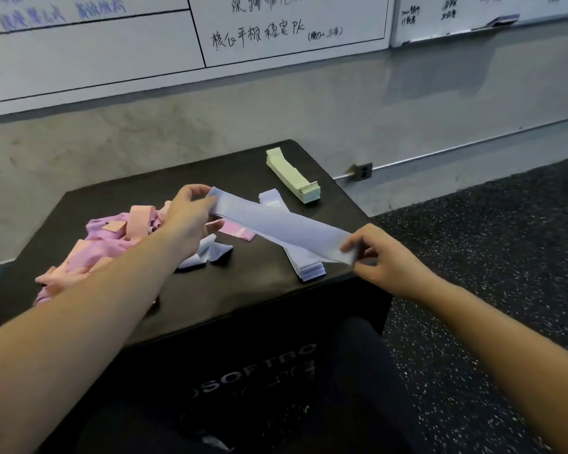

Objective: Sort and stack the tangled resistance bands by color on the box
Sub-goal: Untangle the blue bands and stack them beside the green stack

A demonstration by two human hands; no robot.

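Black box (230, 290) fills the middle of the view, top face flat, white lettering on its front side. Concrete wall (276, 103) behind it, whiteboard (112, 54) with handwriting above, speckled floor (489, 240) to the right.

Pink tangle (112, 237) of bands sits on the left part of the box top, pink and peach loops mixed, partly hidden under the left forearm. Held lilac band (276, 224) is stretched flat in the air between both hands, running from upper left to lower right, above the lilac stack. Lilac stack (305, 267) lies on the box near its right front edge, bands laid flat on each other, far end poking out behind the held band. Green stack (292, 175) lies at the far right corner, neat, apart from the lilac stack. Loose lilac band (207, 253) crumpled just beside the tangle, under the left wrist. One pink band (236, 231) lies flat between the tangle and the lilac stack.

Left hand (187, 217) pinches the far end of the held band, fingers curled on it. Right hand (384, 260) pinches the near end between thumb and fingertips.
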